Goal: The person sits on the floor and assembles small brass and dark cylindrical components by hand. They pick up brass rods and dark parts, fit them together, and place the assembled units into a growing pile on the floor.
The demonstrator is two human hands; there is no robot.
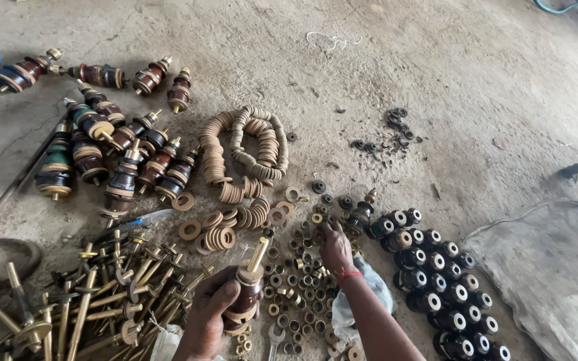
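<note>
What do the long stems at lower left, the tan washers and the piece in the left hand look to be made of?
Stems: likely brass, yellow metallic sheen. Tan washers: matte, look like cork or fibre, unclear which. Bushing in the left hand: glossy dark brown, probably glazed ceramic, with a brass-coloured stud.

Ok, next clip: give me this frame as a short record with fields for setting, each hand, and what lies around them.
setting: concrete floor, seen from above
left hand: grips a brown insulator with a brass rod sticking out of its top
right hand: fingers down among small brass rings spread on the floor
left of hands: heap of brass rods
right of hands: rows of black caps
farther back: assembled insulators lying on their sides, chains of tan washers
</note>
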